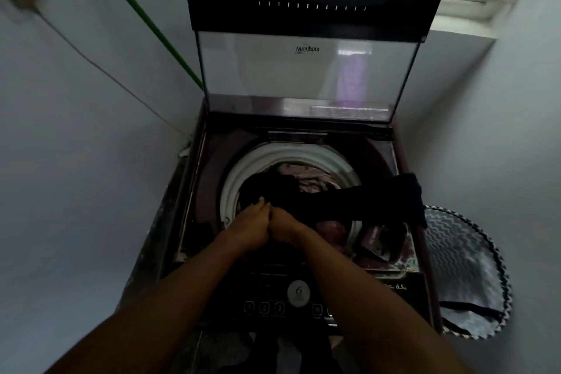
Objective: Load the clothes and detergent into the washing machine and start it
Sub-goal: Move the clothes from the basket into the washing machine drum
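Both forearms reach in over the control panel (291, 297) of the washing machine (194, 191). Left hand (249, 228) and right hand (285, 226) are pressed together at the drum's near edge, fingers curled into a dark garment (382, 200) — one end trails over the machine's right rim. Pinkish clothes (306, 181) sit in the drum. Lid (303, 70) stands up at the back. Patterned laundry basket (467, 270) is just beside the machine, right side — detergent can't be made out w/ certainty.

Left hand (250, 226) and right hand (283, 226) grip a dark garment (373, 200) over the open top-load washing machine's drum rim (243, 167).
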